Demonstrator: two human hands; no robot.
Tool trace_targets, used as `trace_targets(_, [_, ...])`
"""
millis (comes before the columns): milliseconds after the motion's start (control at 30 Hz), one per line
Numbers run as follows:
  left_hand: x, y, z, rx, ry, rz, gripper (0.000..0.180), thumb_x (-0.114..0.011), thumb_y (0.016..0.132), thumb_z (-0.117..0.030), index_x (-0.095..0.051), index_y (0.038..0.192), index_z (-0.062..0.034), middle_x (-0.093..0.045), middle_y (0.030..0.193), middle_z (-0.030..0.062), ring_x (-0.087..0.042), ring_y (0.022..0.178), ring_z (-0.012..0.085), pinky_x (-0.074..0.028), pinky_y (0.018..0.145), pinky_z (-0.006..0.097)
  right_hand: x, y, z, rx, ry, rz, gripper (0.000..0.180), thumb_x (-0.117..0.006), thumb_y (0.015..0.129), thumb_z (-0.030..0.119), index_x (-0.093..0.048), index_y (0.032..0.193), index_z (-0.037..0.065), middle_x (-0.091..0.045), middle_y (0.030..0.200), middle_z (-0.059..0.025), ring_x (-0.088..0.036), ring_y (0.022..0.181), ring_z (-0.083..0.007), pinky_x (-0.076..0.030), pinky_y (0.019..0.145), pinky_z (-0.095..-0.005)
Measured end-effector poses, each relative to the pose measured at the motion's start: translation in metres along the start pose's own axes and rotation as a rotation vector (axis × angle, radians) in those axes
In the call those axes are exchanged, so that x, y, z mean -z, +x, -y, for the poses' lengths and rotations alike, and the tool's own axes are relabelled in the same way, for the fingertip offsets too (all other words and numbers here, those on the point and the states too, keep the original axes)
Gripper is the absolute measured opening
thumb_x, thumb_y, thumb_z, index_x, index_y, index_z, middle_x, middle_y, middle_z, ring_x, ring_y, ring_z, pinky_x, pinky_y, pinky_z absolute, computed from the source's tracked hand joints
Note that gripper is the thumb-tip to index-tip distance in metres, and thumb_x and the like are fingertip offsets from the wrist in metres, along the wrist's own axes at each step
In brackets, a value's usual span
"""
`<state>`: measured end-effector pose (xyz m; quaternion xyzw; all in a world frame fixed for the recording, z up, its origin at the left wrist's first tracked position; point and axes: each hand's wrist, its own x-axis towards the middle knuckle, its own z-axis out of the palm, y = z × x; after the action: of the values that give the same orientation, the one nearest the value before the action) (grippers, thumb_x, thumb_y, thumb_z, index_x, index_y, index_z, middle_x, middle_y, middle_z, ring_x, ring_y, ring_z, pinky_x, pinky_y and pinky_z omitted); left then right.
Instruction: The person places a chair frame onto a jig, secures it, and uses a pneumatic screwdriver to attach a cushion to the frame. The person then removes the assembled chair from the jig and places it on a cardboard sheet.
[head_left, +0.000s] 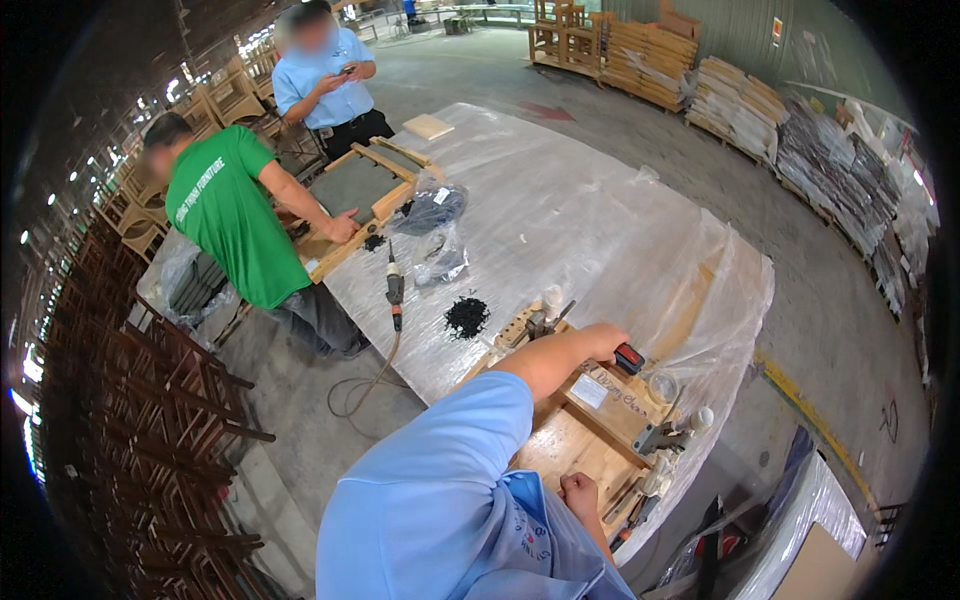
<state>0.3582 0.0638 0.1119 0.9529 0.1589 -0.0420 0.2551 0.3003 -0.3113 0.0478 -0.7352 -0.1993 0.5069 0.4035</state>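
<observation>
My left hand (604, 343) reaches across a wooden jig (610, 410) on the table, its fingers closed on a small black-and-red tool (628, 359). Most of that tool is hidden, so its exact kind does not show. Nearer to me, my right hand (580, 494) is curled over the plywood base of the jig; whatever its fingers hold, if anything, is hidden. A white label (589, 391) and handwriting mark the jig's upper board. Metal clamps with white caps (702, 417) line its right end, and a clear round cup (663, 386) stands beside them.
Small black parts (467, 317) lie piled on the plastic-covered table (560, 210). Left of them rests a power screwdriver (395, 290), its cable hanging to the floor. Plastic bags (438, 208) lie farther back. A co-worker in green (228, 210) leans over another frame; a person in light blue (325, 80) stands behind.
</observation>
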Motion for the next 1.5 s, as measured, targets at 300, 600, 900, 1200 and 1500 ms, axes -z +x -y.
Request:
trace_targets(300, [0.002,-0.031,-0.022,0.042,0.077,-0.246,0.06,-0.086,0.072,-0.019,-0.063,0.127,-0.0137,-0.065,0.121,0.0154,-0.063,0.116,0.0381,-0.054,0.097,0.051,0.002,0.002,0.013,0.192,-0.108,-0.007,0.025,-0.067,0.093,0.014,-0.062,0.076,-0.002,-0.065,0.063,-0.0128,-0.065,0.054,-0.0204,-0.05,0.05,-0.0341])
trace_targets(600, [-0.037,-0.176,-0.085,-0.111,-0.117,-0.387,0.027,-0.066,0.09,-0.021,-0.068,0.113,-0.0079,-0.066,0.109,0.0158,-0.063,0.109,0.0362,-0.054,0.089,0.049,-0.003,0.02,-0.015,0.354,-0.31,-0.039,0.025,-0.062,0.089,0.016,-0.057,0.071,-0.001,-0.059,0.06,-0.0134,-0.06,0.057,-0.0247,-0.05,0.056,-0.0416])
trace_targets(900, [-0.144,-0.42,-0.063,0.364,-0.302,-0.578,0.025,-0.066,0.093,-0.017,-0.071,0.114,-0.007,-0.071,0.113,0.0143,-0.066,0.109,0.0366,-0.053,0.091,0.049,-0.077,0.023,0.01,0.696,-0.749,0.099,0.032,-0.061,0.092,0.025,-0.061,0.078,-0.003,-0.066,0.073,-0.0227,-0.065,0.069,-0.0392,-0.051,0.066,-0.051])
trace_targets(1200, [-0.227,-0.587,-0.062,0.701,-0.607,-0.698,0.023,-0.071,0.088,-0.019,-0.074,0.107,-0.0057,-0.076,0.096,0.0147,-0.074,0.092,0.0314,-0.057,0.081,0.045,-0.138,0.075,0.008,0.494,-0.996,-0.159,0.039,-0.061,0.092,0.036,-0.074,0.093,-0.001,-0.074,0.094,-0.0232,-0.069,0.086,-0.0456,-0.054,0.076,-0.0551])
trace_targets(1500, [-0.314,-0.765,-0.034,1.065,-0.546,-0.857,0.03,-0.074,0.082,-0.022,-0.076,0.107,-0.0054,-0.076,0.1,0.0175,-0.073,0.095,0.0348,-0.057,0.084,0.047,-0.328,-0.011,0.083,0.863,-1.048,0.05,0.037,-0.061,0.093,0.035,-0.074,0.094,0.0,-0.074,0.095,-0.023,-0.069,0.087,-0.0451,-0.055,0.077,-0.0547])
